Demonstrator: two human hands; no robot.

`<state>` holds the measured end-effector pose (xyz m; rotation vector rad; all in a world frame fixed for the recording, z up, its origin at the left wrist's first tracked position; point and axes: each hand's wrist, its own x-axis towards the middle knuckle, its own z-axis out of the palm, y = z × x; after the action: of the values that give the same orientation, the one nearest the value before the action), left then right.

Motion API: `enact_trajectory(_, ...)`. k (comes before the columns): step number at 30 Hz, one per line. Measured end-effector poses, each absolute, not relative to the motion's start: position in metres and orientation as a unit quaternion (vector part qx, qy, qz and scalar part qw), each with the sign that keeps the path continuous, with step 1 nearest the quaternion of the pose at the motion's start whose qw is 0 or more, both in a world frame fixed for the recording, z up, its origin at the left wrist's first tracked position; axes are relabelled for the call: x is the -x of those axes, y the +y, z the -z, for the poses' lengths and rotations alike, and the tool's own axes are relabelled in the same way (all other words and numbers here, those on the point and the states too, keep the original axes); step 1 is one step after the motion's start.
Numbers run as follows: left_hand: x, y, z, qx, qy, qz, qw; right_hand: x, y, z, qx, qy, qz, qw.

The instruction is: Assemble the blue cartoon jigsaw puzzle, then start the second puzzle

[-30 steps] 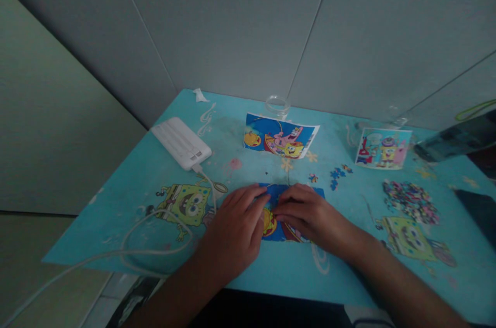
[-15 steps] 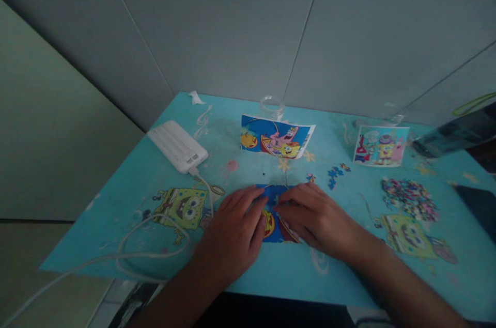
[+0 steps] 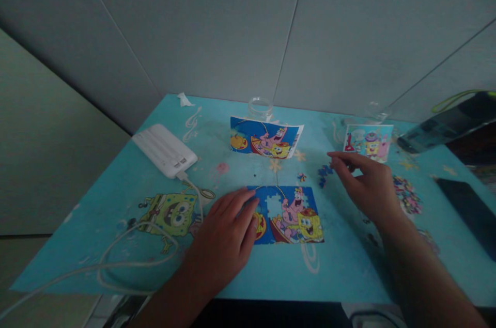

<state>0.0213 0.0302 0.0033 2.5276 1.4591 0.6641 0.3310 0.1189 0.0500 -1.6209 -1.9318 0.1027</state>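
Observation:
A partly assembled jigsaw puzzle (image 3: 296, 219) lies flat in front of me, showing cartoon figures on blue. The table shows through a gap in its upper middle. My left hand (image 3: 228, 224) rests on the puzzle's left side, fingers stretched out and covering that edge. My right hand (image 3: 362, 181) is raised off to the right, close to several loose blue puzzle pieces (image 3: 324, 175). Its thumb and index finger are drawn together; anything between them is too small to make out. One multicoloured puzzle piece (image 3: 301, 177) sits just above the puzzle.
Behind the puzzle stands a matching picture card (image 3: 265, 138). A second picture card (image 3: 368, 139), a pile of mixed pieces (image 3: 406, 194), a dark phone (image 3: 468, 214) and a bottle (image 3: 445, 124) are at right. A white power bank (image 3: 165, 150) with a cable (image 3: 127, 266) lies left.
My right hand has left the puzzle and moved right, toward the loose blue pieces, uncovering the puzzle's right part. My left hand stays on the puzzle. The view has shifted slightly.

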Motion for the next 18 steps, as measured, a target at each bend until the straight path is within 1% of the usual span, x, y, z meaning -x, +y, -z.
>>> enact_trajectory(5, -0.019, 0.028, -0.002, -0.841, 0.490, -0.215, 0.078, -0.339, 0.122, -0.050, 0.648, -0.710, -0.042, 0.273)
enact_trajectory(12, -0.019, 0.029, -0.001, -0.845, 0.485, -0.215, 0.063, -0.343, 0.121, -0.057, 0.674, -0.691, -0.039, 0.258)
enact_trajectory(18, -0.018, 0.030, 0.003, -0.850, 0.477, -0.218, 0.042, -0.347, 0.124, -0.058, 0.687, -0.675, -0.029, 0.268)
